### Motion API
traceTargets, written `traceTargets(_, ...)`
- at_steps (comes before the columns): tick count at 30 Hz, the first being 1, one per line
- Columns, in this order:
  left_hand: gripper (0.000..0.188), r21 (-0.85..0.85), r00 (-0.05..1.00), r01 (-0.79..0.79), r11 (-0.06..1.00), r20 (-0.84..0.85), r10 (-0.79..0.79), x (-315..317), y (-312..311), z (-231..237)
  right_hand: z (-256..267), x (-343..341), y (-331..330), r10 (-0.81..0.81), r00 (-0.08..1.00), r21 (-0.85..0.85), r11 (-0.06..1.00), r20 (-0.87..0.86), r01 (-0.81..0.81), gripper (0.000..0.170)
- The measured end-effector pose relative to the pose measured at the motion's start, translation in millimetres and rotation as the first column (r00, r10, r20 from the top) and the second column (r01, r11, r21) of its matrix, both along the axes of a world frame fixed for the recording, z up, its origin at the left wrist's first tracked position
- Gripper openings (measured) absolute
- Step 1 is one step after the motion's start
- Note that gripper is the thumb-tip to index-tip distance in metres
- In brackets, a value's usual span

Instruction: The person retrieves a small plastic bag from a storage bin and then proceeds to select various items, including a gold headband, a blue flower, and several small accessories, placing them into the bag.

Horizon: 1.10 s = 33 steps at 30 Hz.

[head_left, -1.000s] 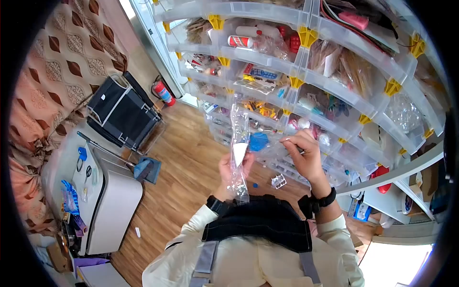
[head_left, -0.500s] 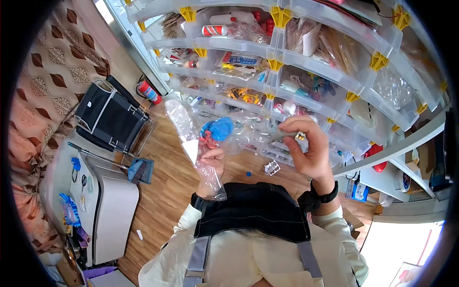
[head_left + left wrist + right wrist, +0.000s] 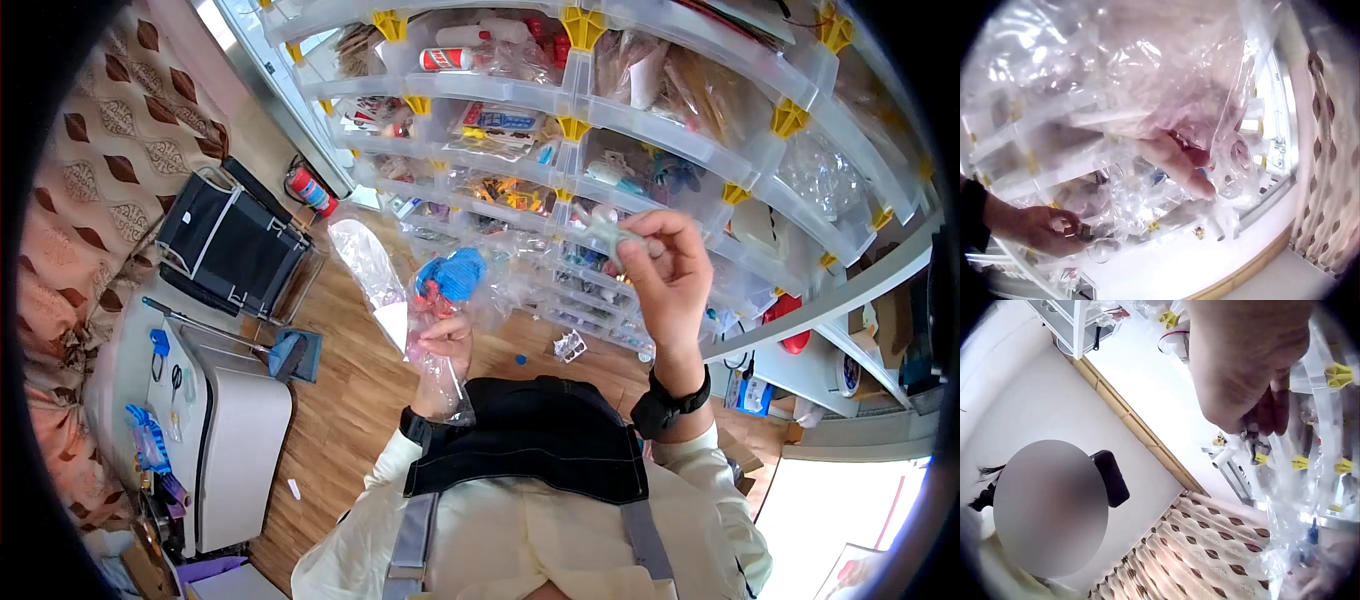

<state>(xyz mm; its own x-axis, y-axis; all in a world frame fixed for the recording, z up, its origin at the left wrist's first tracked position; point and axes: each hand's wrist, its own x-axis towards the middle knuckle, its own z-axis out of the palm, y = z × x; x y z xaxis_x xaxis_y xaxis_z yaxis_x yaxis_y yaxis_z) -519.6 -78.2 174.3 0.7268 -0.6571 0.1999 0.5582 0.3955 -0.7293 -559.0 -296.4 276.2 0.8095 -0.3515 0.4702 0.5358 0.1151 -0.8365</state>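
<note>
In the head view my left hand (image 3: 448, 345) grips a long clear plastic bag (image 3: 368, 262) with a white pointed piece (image 3: 393, 325) at its lower part. A crumpled blue bundle (image 3: 458, 273) with something red under it sits just beyond the fingers, among more clear film. The left wrist view shows this film (image 3: 1141, 56) spread over the hand. To the right, my right hand (image 3: 675, 275) pinches a small pale grey-green thing (image 3: 605, 238) between thumb and fingers; its kind cannot be told. In the right wrist view the fingers mostly hide it.
Stacked clear drawers (image 3: 670, 130) with yellow connectors curve across the front, filled with small goods. At left stand a black folding chair (image 3: 235, 230), a fire extinguisher (image 3: 312, 190), a dustpan (image 3: 293, 357) and a white cabinet (image 3: 240, 450). A white plastic piece (image 3: 569, 346) lies on the floor.
My left hand has shifted left with the bag, and the blue bundle now shows beside it. The right hand has moved right and, lately, slightly up, with the pale thing at its fingertips.
</note>
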Motion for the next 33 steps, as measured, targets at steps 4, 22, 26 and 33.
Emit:
traceTargets(4, 0.013, 0.004, 0.999, -0.029, 1.000, 0.036, 0.029, 2.2, -0.6, -3.1, -7.9, 3.2, 7.7, 0.072, 0.973, -0.218, 0.968, -0.219, -0.120, 0.013)
traceTargets(22, 0.044, 0.544, 0.963, -0.231, 0.806, 0.248, 0.108, 17.6, 10.8, -53.1, -33.2, 24.8, 7.1, 0.262, 0.884, -0.351, 0.845, -0.386, -0.404, 0.019)
traceTargets(26, 0.037, 0.698, 0.878, -0.388, 0.602, 0.478, 0.012, 29.0, 8.5, -47.9, -42.6, 30.9, 8.6, 0.183, 0.970, -0.620, 0.746, -0.158, -0.242, 0.025)
traceTargets(33, 0.037, 0.802, 0.925, -0.141, 0.581, 0.316, -0.212, 32.0, 8.5, -49.3, -61.5, 47.3, 2.4, 0.204, 0.920, -0.617, 0.691, -0.334, -0.377, 0.038)
